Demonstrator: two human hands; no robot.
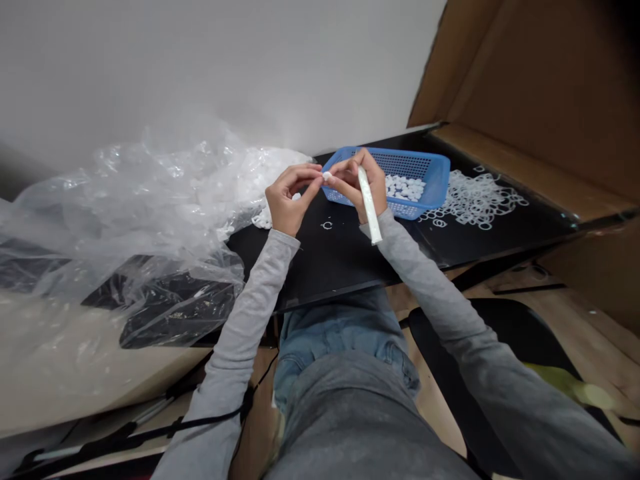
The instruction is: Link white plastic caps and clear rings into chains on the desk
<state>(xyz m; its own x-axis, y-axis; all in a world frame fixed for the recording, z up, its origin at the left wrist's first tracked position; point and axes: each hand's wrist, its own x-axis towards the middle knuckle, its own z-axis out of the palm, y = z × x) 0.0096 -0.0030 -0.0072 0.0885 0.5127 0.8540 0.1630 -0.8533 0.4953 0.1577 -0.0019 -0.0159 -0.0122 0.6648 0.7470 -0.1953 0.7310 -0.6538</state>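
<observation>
Your grey shirt (367, 420) fills the lower foreground, with your blue jeans (345, 327) beyond it, by the edge of the black table (345, 270).

Hands: your left hand (289, 199) and right hand (369, 185) are brought together at the fingertips above the table, both pinched on one small white piece (327, 176) — its finer shape is too small to read. That piece sits between the two thumbs, in front of the near left corner of the blue basket (439, 180). A pale narrow strip (370, 210) lies along your right hand, its lower end over the wrist; how it is gripped cannot be told. Another bit of white shows between your left thumb and fingers; whether you hold it cannot be determined.

Surroundings: loose white pieces (406, 188) lie inside the basket. White rings (483, 200) are heaped on the table just right of it, and one single ring (327, 225) lies on the bare tabletop, below your hands in view. Clear plastic sheeting (145, 193) spreads across the left side — more white items (263, 219) show at its edge, near your left hand. On the far right stands an open cardboard box (530, 87).
</observation>
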